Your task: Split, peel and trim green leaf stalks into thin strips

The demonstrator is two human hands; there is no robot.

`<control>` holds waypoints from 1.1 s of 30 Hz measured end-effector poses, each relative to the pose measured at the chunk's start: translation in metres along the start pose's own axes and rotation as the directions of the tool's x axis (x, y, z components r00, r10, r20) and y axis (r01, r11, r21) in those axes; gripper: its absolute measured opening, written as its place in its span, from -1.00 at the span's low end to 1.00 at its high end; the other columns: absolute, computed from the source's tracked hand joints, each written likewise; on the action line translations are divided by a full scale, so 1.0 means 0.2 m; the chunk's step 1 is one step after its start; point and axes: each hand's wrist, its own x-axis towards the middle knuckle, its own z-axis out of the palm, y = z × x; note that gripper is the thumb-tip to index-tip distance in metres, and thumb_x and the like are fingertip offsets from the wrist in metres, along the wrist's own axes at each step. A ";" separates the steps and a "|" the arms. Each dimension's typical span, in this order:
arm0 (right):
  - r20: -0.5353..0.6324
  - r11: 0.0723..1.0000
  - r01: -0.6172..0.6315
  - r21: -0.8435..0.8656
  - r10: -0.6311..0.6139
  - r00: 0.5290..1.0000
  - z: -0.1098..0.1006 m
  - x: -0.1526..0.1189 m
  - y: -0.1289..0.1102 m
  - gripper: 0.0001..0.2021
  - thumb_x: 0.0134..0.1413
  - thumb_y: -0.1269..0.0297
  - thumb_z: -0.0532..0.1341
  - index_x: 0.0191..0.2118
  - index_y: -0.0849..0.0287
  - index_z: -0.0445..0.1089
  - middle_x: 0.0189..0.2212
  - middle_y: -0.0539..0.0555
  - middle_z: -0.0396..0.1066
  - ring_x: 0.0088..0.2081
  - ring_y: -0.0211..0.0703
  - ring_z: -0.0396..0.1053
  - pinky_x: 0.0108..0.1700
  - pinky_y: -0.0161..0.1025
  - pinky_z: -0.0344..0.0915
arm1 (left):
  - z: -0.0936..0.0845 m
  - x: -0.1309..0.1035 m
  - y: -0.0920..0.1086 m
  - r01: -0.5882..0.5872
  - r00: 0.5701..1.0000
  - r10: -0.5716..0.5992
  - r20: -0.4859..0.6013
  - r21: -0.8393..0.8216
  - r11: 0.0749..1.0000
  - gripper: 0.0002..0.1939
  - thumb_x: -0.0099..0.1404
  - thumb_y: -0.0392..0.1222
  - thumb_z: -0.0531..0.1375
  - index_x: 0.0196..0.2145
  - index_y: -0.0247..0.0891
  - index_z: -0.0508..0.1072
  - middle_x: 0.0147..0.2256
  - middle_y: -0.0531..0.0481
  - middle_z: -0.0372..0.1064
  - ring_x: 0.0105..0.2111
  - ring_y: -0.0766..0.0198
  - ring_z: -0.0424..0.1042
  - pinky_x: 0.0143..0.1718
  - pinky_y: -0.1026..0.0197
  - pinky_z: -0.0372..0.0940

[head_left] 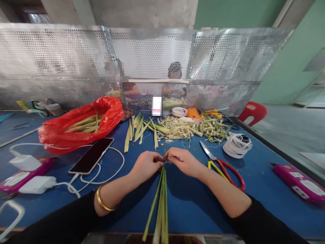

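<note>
My left hand (149,165) and my right hand (183,160) meet over the blue table, fingertips pinched at the top end of a bundle of long green leaf strips (162,200). From there the strips hang toward me, past the table's front edge, with one strip splayed out to the left. My fingers cover the gathered end, so how it is joined is hidden. Scissors (218,162) with red and yellow handles lie just right of my right hand. Pale loose leaf pieces (138,127) lie beyond my hands.
To the left are a red plastic bag (83,135) of leaves, a phone (91,156) on a white cable, and a purple power strip (30,174). At right are a white cord roll (237,145) and another purple power strip (299,183). Shredded leaf scraps (177,128) pile before a perforated metal screen (152,47); people sit behind it.
</note>
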 end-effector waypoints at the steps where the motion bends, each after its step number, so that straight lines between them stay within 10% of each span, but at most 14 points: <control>1: 0.017 1.000 0.004 -0.001 -0.004 1.000 0.00 0.00 0.00 -0.80 0.13 0.49 0.05 -0.45 0.17 0.34 -0.34 0.04 0.40 -0.30 -0.23 0.33 -0.24 -0.28 0.22 | 0.00 0.00 -0.01 0.009 1.000 -0.009 0.017 -0.004 1.000 -0.79 0.05 -0.18 0.14 -0.39 -0.23 0.55 -0.52 0.04 0.50 -0.47 0.24 0.45 -0.40 0.28 0.26; 10: 0.182 0.999 0.044 -0.004 -0.043 0.982 0.02 -0.02 0.00 -0.76 0.07 0.58 0.04 -0.49 0.16 0.30 -0.29 0.03 0.42 -0.25 -0.23 0.36 -0.18 -0.28 0.25 | -0.13 0.05 -0.04 0.002 0.964 -0.004 0.265 0.005 1.000 -0.79 -0.01 -0.26 0.14 -0.42 -0.22 0.56 -0.59 0.07 0.44 -0.52 0.25 0.44 -0.48 0.31 0.23; 17: 0.231 0.997 0.059 -0.057 -0.044 0.972 0.03 -0.02 -0.01 -0.76 0.03 0.62 0.02 -0.47 0.15 0.28 -0.23 0.06 0.42 -0.17 -0.18 0.37 -0.14 -0.25 0.26 | -0.20 0.07 -0.02 -0.382 0.924 0.304 0.232 0.507 0.773 -0.83 0.11 -0.28 0.10 -0.47 -0.20 0.51 -0.45 -0.03 0.47 -0.38 0.19 0.40 -0.42 0.26 0.11; 33: 0.239 0.950 0.150 -0.274 -0.083 0.967 0.05 -0.02 -0.03 -0.83 0.02 0.55 0.06 -0.48 0.17 0.24 -0.15 0.13 0.43 -0.12 -0.11 0.36 -0.09 -0.18 0.23 | -0.18 0.06 -0.03 -0.322 0.947 0.249 0.205 0.599 0.733 -0.83 0.15 -0.15 0.09 -0.50 -0.19 0.44 -0.48 0.01 0.44 -0.40 0.19 0.38 -0.49 0.25 0.04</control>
